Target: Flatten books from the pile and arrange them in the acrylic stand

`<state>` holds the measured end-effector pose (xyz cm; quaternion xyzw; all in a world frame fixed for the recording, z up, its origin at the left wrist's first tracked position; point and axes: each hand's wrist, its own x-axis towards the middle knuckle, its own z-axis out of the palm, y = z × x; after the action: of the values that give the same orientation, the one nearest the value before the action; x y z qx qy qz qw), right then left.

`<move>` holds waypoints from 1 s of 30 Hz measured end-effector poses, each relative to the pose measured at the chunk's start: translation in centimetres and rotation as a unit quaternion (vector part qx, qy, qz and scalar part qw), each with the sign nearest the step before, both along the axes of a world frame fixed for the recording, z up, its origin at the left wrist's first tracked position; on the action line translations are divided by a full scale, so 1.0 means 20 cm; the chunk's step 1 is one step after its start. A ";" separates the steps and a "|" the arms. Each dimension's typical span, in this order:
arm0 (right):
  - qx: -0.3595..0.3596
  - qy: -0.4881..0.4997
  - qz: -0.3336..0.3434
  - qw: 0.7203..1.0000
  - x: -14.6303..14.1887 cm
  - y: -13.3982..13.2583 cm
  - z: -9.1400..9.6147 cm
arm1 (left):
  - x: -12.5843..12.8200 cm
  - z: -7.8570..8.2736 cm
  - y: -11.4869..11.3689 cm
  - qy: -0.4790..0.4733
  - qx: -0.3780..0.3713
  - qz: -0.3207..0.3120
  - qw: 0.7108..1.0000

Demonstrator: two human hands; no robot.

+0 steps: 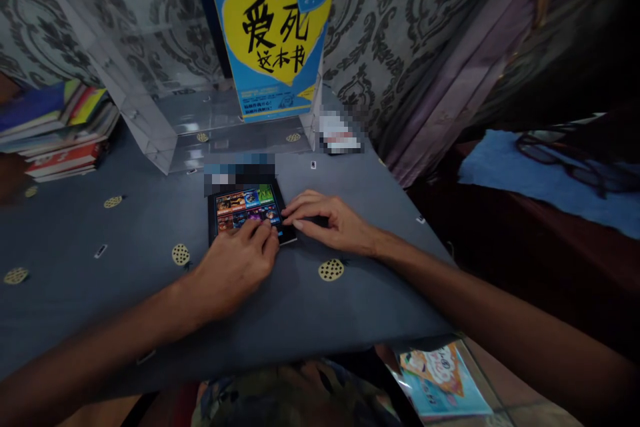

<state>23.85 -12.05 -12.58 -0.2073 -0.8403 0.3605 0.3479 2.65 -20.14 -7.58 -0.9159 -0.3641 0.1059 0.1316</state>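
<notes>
A thin, flat black item (pixel 223 213), with a grid of small colourful pictures on its face and a pale lower right edge, lies on the table; I cannot tell whether it is a booklet or a case. My left hand (pixel 240 263) rests palm down over its lower part, fingers lying on the pictures and hiding some of them. At its right edge, my right hand (pixel 335 223) reaches in with fingers stretched and the thumb apart, fingertips at the edge. Neither hand visibly grips it. A blurred-out patch covers the item's top.
Behind stands a clear acrylic rack (pixel 150 140) bearing a blue and yellow book (pixel 275 33). Stacked books (pixel 65 133) are at the left on the grey patterned tablecloth (pixel 140 233). Glasses (pixel 565 160) lie on a blue cloth (pixel 490 167) at right. Colourful booklets (pixel 450 387) lie below the table.
</notes>
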 end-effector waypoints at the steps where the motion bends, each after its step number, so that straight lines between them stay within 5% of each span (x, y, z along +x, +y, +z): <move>1: -0.002 -0.005 0.002 1.000 0.00 0.00 0.00 | 0.00 0.00 0.00 0.002 -0.003 0.004 1.000; 30: -0.015 -0.023 0.028 0.999 0.02 0.01 0.01 | -0.01 0.03 0.01 -0.037 -0.057 0.029 0.997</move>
<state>24.20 -11.80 -12.33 -0.1975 -0.8477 0.3780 0.3155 2.54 -19.85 -7.03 -0.9143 -0.3886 0.0962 0.0619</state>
